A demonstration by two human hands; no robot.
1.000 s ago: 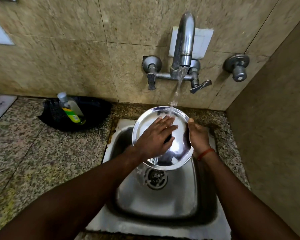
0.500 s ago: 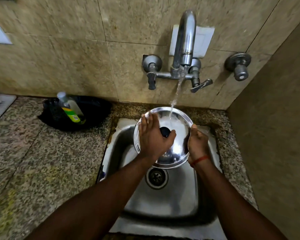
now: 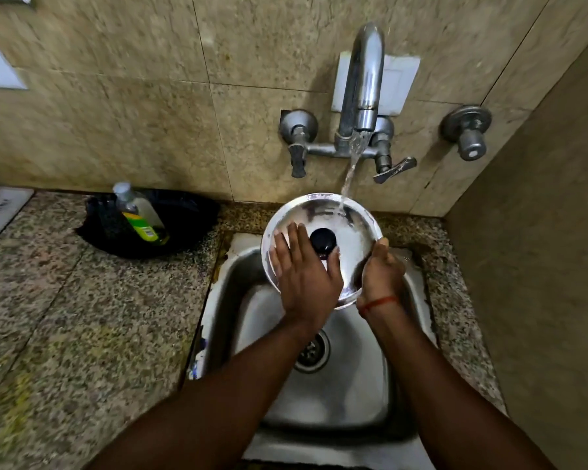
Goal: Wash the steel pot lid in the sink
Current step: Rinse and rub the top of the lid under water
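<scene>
The round steel pot lid [image 3: 350, 228] with a black knob [image 3: 322, 240] is tilted over the back of the steel sink [image 3: 347, 385]. Water from the wall tap [image 3: 362, 83] falls on the lid's upper right part. My left hand [image 3: 304, 276] lies flat on the lid's face, fingers straight, just left of and below the knob. My right hand [image 3: 381, 269] grips the lid's right rim, thumb on top; its fingers are hidden behind the lid.
A dish soap bottle [image 3: 138, 213] lies in a black pan [image 3: 184, 225] on the granite counter [image 3: 65, 317] left of the sink. A second valve [image 3: 467, 130] sticks out of the tiled wall at right. A side wall closes in on the right.
My left hand slid from the lid's centre to its lower left, uncovering the black knob. The lid now sits a little farther back under the stream.
</scene>
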